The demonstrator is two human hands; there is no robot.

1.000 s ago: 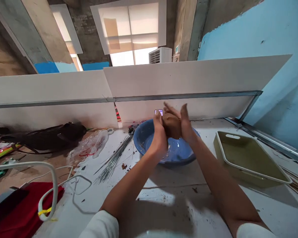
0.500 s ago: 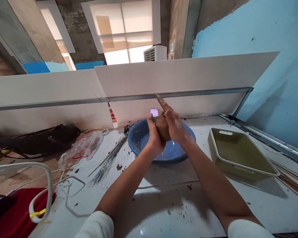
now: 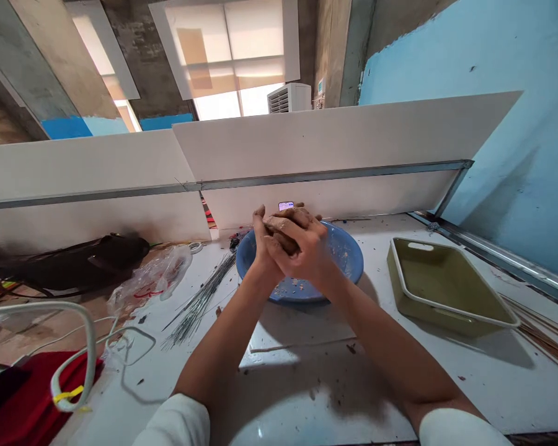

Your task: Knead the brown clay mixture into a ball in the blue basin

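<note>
A brown lump of clay [image 3: 286,242] is pressed between my two hands, above a blue basin [image 3: 350,251]. My left hand [image 3: 263,253] cups it from the left and below, fingers pointing up. Over the top and right side lies my right hand [image 3: 307,240], its fingers wrapped across the lump. Most of the clay is hidden by the fingers. Brown smears cover the fingers of both hands. Small crumbs are scattered inside the basin.
An olive-green tub [image 3: 453,303] stands to the right, beside thin rods [image 3: 546,337]. On the left lie a bundle of wires [image 3: 202,300], a clear plastic bag [image 3: 153,279] and a dark bag [image 3: 84,263]. A phone [image 3: 286,205] leans on the white board [image 3: 353,195] behind.
My right hand has shifted left, and its raised fingers have come down over the clay. My left hand has moved slightly left. More of the basin's right side shows.
</note>
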